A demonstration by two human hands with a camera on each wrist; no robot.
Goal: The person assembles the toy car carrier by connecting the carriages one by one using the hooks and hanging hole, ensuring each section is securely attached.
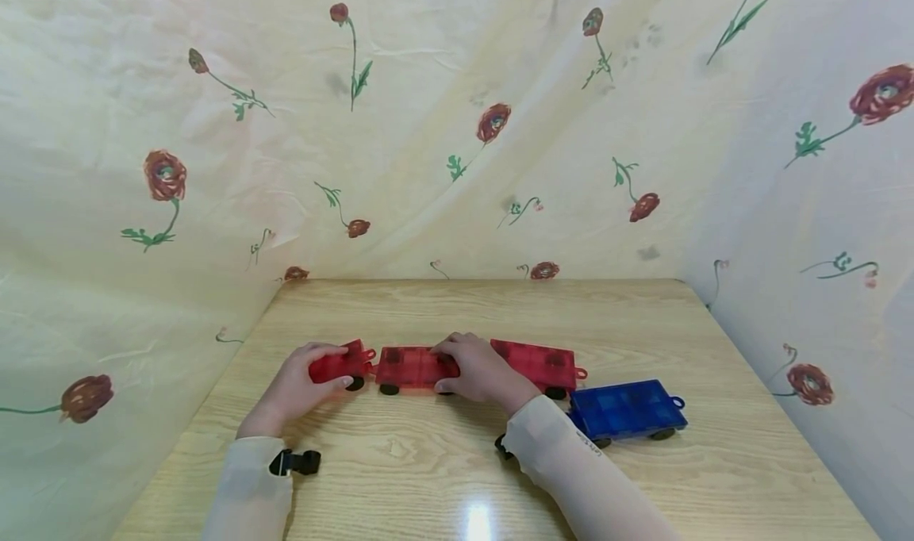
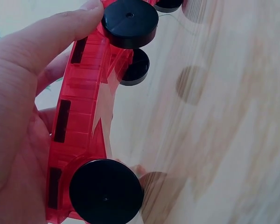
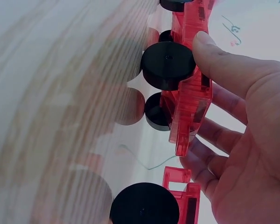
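My left hand [image 1: 296,386] grips a see-through red toy train car [image 1: 336,366] with black wheels at the left. In the left wrist view the thumb lies along the near side of this car [image 2: 81,126], fingers on its far side. My right hand [image 1: 480,370] holds a second red car [image 1: 407,366], thumb by a wheel in the right wrist view. The ends of these two cars meet at their small loops and hooks. Behind my right hand stands a third red car [image 1: 535,362], apart from the second in the right wrist view.
A blue toy car [image 1: 628,410] stands at the right, near the end of the third red car, its hook end partly behind my right sleeve. The wooden table [image 1: 385,485] reaches back to a flowered cloth [image 1: 428,128], which hangs on both sides as well.
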